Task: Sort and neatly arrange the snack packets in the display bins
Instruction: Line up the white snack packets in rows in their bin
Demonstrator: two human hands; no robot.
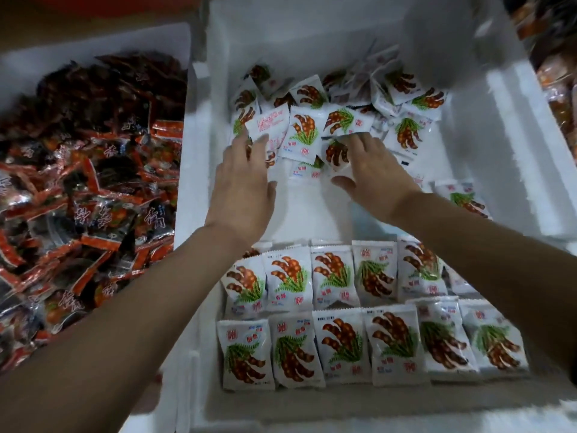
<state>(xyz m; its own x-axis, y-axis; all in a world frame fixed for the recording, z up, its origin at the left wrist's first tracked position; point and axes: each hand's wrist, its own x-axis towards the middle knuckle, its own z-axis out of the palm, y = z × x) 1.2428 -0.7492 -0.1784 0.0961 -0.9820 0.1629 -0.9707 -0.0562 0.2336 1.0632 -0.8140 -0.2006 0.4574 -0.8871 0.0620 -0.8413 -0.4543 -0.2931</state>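
2 rows of white pod-print packets (338, 345) are lined up at the bottom of the frame inside the white bin (499, 135). A loose pile (406, 89) of the same packets lies jumbled near the bin's upper wall. The left hand (246, 182) and right hand (371, 173) both reach onto the pile's near edge. Each grip is open, fingers spread on packets and clasping nothing.

The risk, as I judge it, is that raking the heap downward could flip packets face-down, and a fast sweep could knock the finished rows askew.

Bare bin floor (312, 214) between pile and rows gives working room. The bin walls close in left and right, and a bin of red-and-black packets (78, 182) sits just beyond the left wall.
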